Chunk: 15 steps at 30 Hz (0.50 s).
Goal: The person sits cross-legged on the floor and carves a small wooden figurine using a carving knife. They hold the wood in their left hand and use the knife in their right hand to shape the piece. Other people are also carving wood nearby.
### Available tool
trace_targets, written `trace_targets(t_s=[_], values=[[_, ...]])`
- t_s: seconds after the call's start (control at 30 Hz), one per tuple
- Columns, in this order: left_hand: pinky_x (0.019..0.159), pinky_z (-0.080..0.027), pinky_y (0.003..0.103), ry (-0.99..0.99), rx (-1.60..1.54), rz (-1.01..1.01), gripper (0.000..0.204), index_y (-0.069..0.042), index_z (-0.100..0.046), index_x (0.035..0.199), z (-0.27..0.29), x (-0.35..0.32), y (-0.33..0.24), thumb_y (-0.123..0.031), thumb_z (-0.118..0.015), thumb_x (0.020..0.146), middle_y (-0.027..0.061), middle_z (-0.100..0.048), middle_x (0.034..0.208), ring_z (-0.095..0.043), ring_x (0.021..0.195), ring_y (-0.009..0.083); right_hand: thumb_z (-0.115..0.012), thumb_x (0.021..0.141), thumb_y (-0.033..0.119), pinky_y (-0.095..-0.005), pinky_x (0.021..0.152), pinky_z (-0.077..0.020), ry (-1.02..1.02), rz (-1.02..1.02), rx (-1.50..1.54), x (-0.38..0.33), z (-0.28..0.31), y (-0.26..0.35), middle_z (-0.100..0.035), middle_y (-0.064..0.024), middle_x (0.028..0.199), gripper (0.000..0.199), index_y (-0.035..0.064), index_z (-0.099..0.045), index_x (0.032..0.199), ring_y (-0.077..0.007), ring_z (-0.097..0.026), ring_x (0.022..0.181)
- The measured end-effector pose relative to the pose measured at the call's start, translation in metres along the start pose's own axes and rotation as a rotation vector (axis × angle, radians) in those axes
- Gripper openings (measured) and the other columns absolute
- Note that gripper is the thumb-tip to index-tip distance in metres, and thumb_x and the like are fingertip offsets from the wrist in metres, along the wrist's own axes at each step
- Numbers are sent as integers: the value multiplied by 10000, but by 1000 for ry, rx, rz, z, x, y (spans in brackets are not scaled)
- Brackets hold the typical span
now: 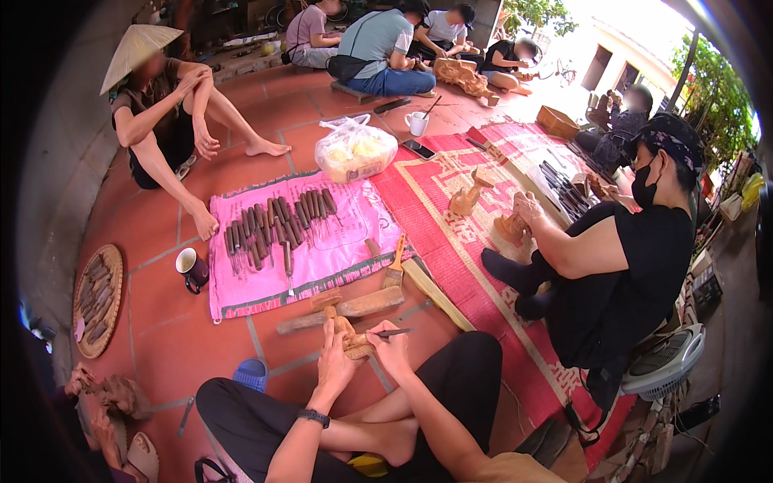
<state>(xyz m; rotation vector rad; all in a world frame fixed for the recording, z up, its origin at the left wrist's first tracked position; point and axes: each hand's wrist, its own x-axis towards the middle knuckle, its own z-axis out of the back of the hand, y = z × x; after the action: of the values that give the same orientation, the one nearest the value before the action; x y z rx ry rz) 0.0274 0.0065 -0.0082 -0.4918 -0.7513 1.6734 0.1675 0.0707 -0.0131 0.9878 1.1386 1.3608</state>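
Observation:
My left hand (335, 364) is closed around a small pale wooden carving (343, 327), held above my crossed legs. A thin dark pencil-like tool (396, 332) is pinched in my right hand (390, 352), close against the carving's right side. Whether its tip touches the wood, I cannot tell. Just beyond the carving lie wooden bars (372, 303). A flat brush (395, 264) with a wooden handle rests at the corner of a pink plastic sheet (330, 278). Several dark-handled carving tools (274, 227) are spread over that sheet.
At left are a dark mug (192, 270) and a round basket (98, 302) of tools. A bag (355, 151) stands beyond the sheet. On the red mat (451, 278) at right, a person in black (620, 249) handles a carving. Another person (157, 113) sits at far left.

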Motion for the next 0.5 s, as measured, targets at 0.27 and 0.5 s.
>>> trace_targets(t_s=[0.27,0.5], values=[[1026,-475,495,7,16,2,672,-12,-576,1204,1,-1,-8,-230,-900,657,253,-257,1594,-442,1363,421,-759,824,90,-294,685,-499,-13,-113,13,2,6,4,-700,-60,783,142,-2,-654,848,-102,-618,716],[1028,-473,506,6,16,-8,690,-7,-571,1230,-2,-1,0,-246,-891,668,246,-254,1599,-441,1365,423,-730,813,23,-268,633,-491,-8,46,-77,-8,-5,16,-666,-35,753,87,-2,-649,798,-92,-609,715]])
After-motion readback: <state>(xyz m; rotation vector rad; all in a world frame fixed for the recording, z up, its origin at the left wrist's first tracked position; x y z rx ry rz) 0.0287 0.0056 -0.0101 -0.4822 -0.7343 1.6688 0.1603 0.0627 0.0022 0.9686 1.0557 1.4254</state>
